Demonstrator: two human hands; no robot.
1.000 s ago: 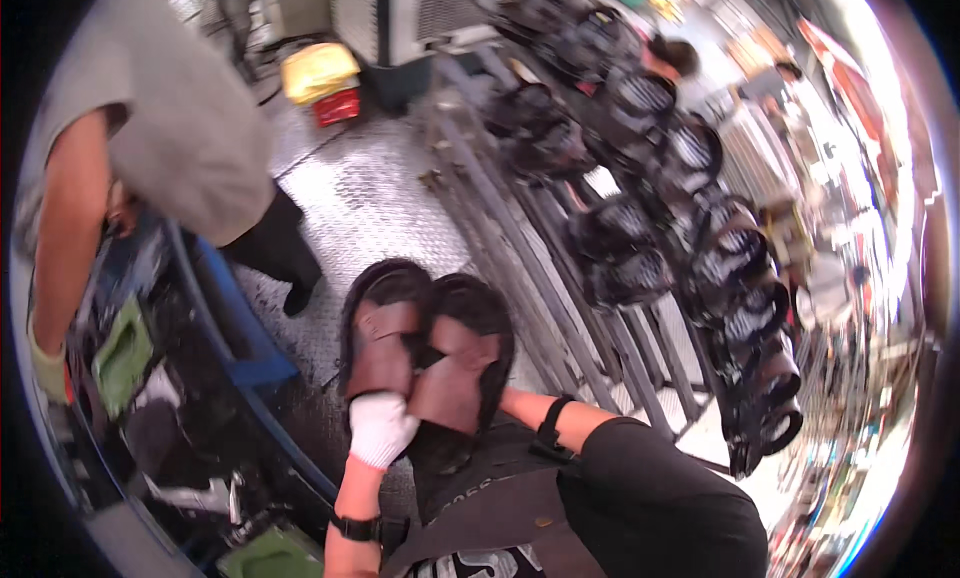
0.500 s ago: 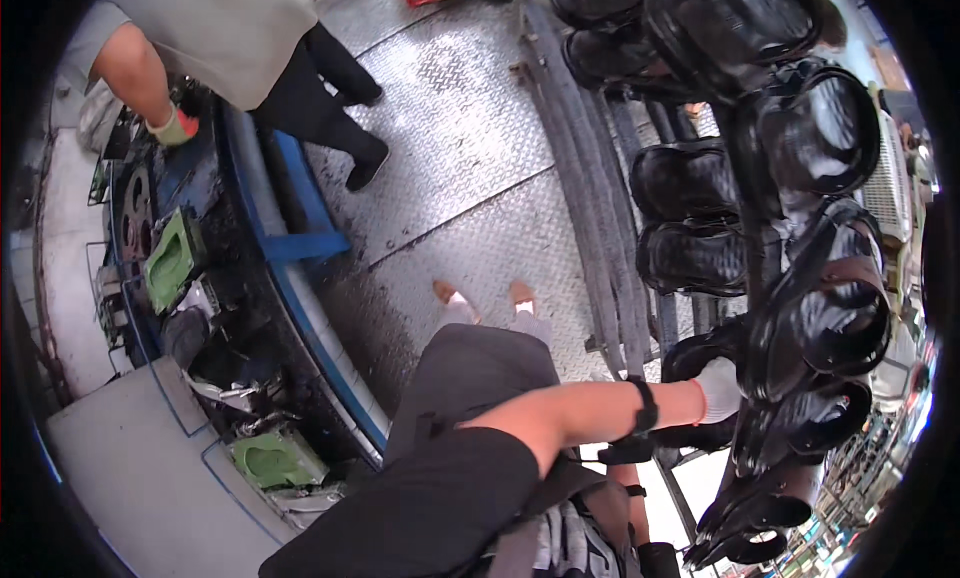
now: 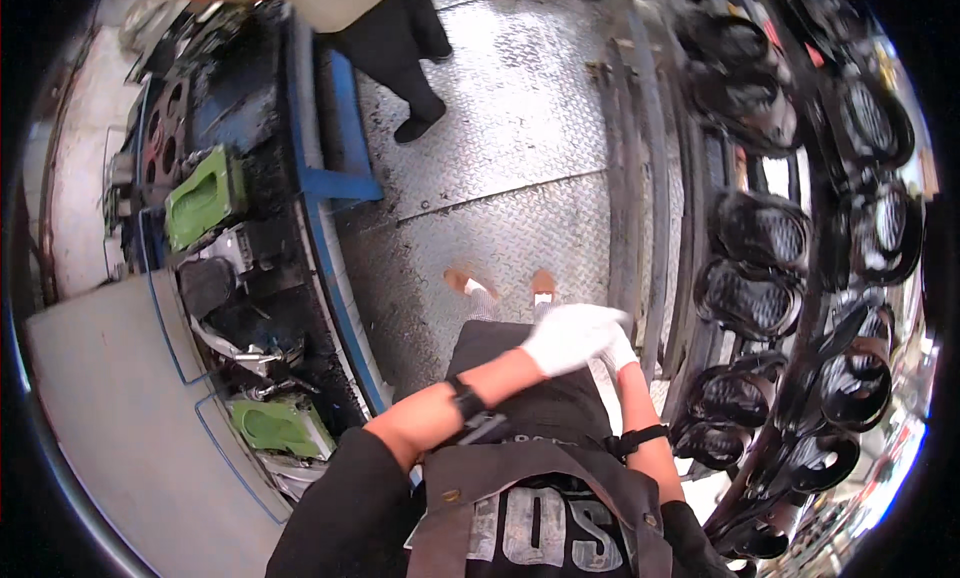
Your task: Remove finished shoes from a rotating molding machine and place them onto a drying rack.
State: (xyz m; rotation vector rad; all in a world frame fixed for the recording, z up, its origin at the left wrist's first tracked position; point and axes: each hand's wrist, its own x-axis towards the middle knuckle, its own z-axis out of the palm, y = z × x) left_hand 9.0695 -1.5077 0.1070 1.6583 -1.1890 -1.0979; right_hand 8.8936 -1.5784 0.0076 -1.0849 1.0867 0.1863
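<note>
Sandals point(image 3: 748, 298), dark and glossy, sit in rows on the metal rack point(image 3: 625, 158) to the person's right, apart from both hands. Left hand point(image 3: 572, 340) and right hand point(image 3: 619, 350), both in white gloves, are together in front of the apron; the left overlaps the right. Whether anything is held between them cannot be told.

On the person's left, the bench point(image 3: 335, 185) with a blue frame carries two green molds. Upper mold point(image 3: 205, 203): foot-shaped hollow, green inner surface exposed. Lower mold point(image 3: 280, 425): similar hollow, green inside. A dark rounded piece point(image 3: 205, 286) lies between them. A co-worker point(image 3: 380, 48) stands beside the bench's far end.
</note>
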